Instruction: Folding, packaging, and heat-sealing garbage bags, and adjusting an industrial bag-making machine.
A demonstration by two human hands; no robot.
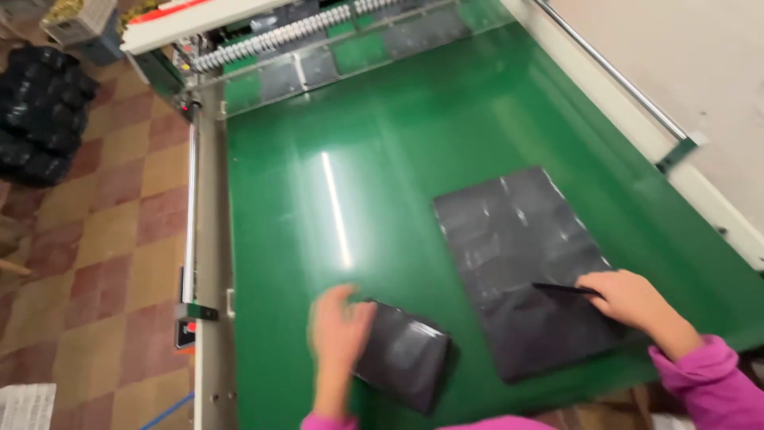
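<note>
Left hand, blurred, grips the near edge of a small folded black bag lying on the green belt; right hand presses flat, fingers spread, on the near right side of a large flat black bag just beyond it; the two bags lie near each other, apart; what's inside either can't be told; far off past the left hand, black bundles are heaped on the tiled floor
</note>
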